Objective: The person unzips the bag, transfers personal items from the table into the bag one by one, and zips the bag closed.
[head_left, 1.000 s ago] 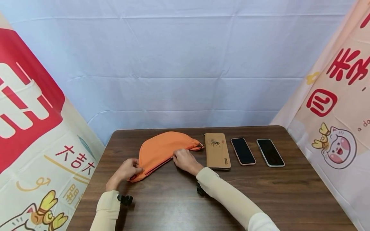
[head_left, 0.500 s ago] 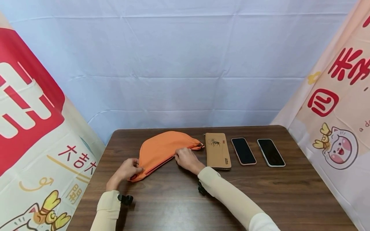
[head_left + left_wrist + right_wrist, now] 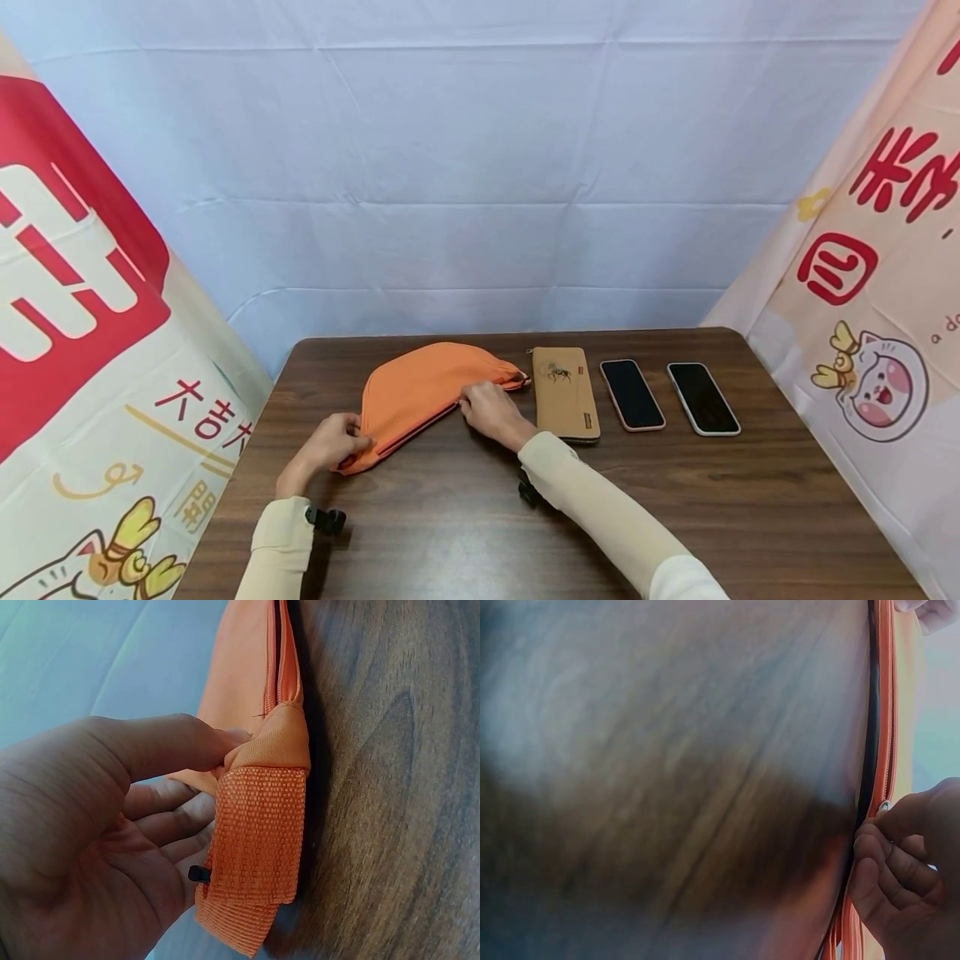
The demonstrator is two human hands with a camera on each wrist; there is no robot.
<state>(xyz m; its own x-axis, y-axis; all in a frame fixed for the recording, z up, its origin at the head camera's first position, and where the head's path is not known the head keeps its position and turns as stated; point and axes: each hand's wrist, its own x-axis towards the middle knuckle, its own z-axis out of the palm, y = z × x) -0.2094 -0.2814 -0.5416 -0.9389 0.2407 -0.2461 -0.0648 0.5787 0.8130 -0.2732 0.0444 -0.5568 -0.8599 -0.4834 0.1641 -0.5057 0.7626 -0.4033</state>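
An orange waist bag [image 3: 420,387] lies on the table, its zipper edge facing the person. My left hand [image 3: 333,442] pinches the bag's left end between thumb and fingers, beside the woven strap [image 3: 259,832] in the left wrist view. Near that end, the two zipper rows [image 3: 277,667] show a dark gap between them. Farther right on the same edge, my right hand [image 3: 491,410] pinches the zipper pull at the metal slider [image 3: 885,805], with fingers curled. Its fingertips hide most of the pull.
Right of the bag lies a tan zip wallet [image 3: 564,396] with a horse print. Beyond it are a pink-edged phone [image 3: 632,395] and a white-edged phone [image 3: 702,398], screens up. A pale cloth [image 3: 480,208] hangs behind the brown table [image 3: 450,525].
My right hand has slid a little to the right along the zipper edge. The left hand keeps its grip on the bag's end, and the bag stays in place.
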